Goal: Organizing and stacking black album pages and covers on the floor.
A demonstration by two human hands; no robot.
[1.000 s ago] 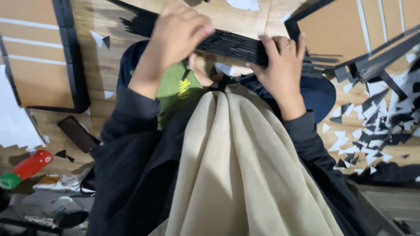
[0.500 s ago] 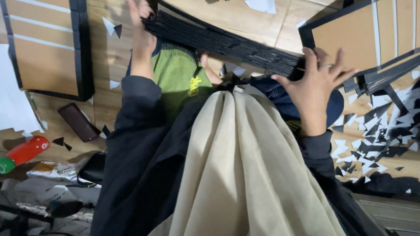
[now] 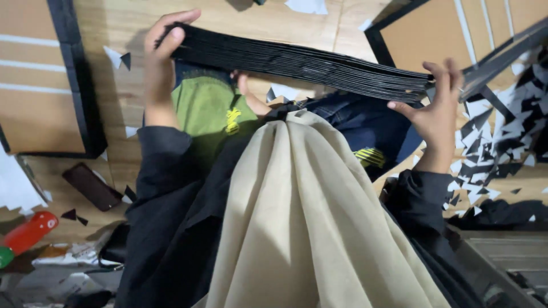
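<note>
A thick stack of black sheets point(image 3: 297, 63) is held edge-on above my lap, slanting down from left to right. My left hand point(image 3: 161, 63) grips its left end, fingers curled over the top. At the right end my right hand point(image 3: 435, 108) presses against the stack's edge with fingers spread upward. Below the stack lie my legs in blue jeans point(image 3: 354, 122) and a green cloth point(image 3: 208, 111). A beige cloth point(image 3: 297, 228) hangs down the middle of the view over dark sleeves.
Brown boards with black borders lie at the left point(image 3: 40, 85) and upper right point(image 3: 439, 40) on a wooden floor point(image 3: 114, 28). Black and white paper scraps point(image 3: 496, 148) litter the right. A dark phone point(image 3: 91, 187) and a red-and-green tube point(image 3: 25, 234) lie at lower left.
Both hands have moved apart along the stack, which has risen and stretched wider across the view. My left hand went from on top of the stack to gripping its left end.
</note>
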